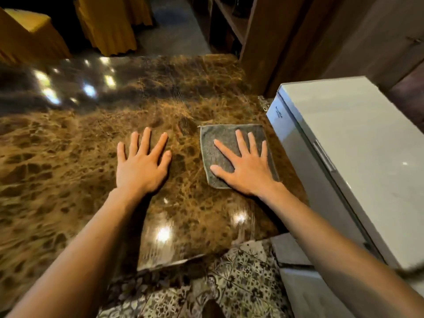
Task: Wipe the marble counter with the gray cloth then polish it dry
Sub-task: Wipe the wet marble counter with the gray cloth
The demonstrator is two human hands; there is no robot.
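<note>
Both palms flat: right hand (246, 167) spread, pressing cloth (226, 140); left hand (142, 165) released on bare desk (68, 157)

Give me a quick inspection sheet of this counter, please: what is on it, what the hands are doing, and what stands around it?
Surface: brown veined marble counter, glossy, with bright light reflections; wet or dry cannot be told.
Job's things: gray cloth, folded flat, lying near the counter's right edge.
Clutter: nothing seen on the counter.
Hands: right hand spread flat on the cloth; left hand spread flat on bare marble beside the cloth, not touching it.
Cables: nothing seen.
Surroundings: white small fridge close to the right of the counter; patterned floor tiles below; wooden shelving behind; yellow draped fabric at the far left.
</note>
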